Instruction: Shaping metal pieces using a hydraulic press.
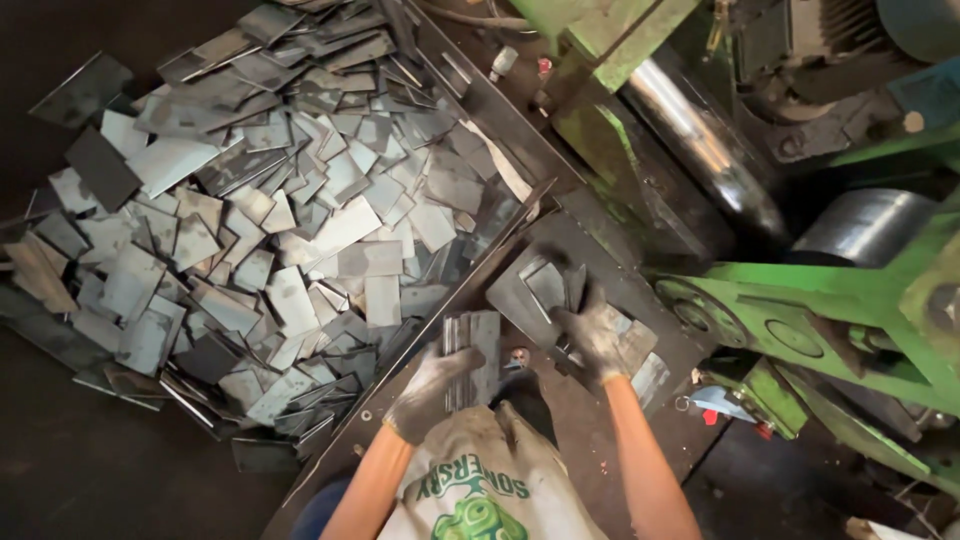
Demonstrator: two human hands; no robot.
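Near the green machine [800, 300], the left hand [432, 385] grips a gathered stack of metal plates [472, 355], the right hand [592, 340] clasps another plate [545, 285], while a big heap [280, 220] lies unsorted at left.

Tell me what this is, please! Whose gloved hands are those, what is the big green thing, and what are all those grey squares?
The picture comes from a camera on a person's head, looking down at their own hands. The left hand, in a dirty work glove, grips a stack of flat metal plates on edge. The right hand, also gloved, rests on loose plates on the dark machine table. The green machine has a shiny steel roller. To the left lies a big pile of cut metal plates.
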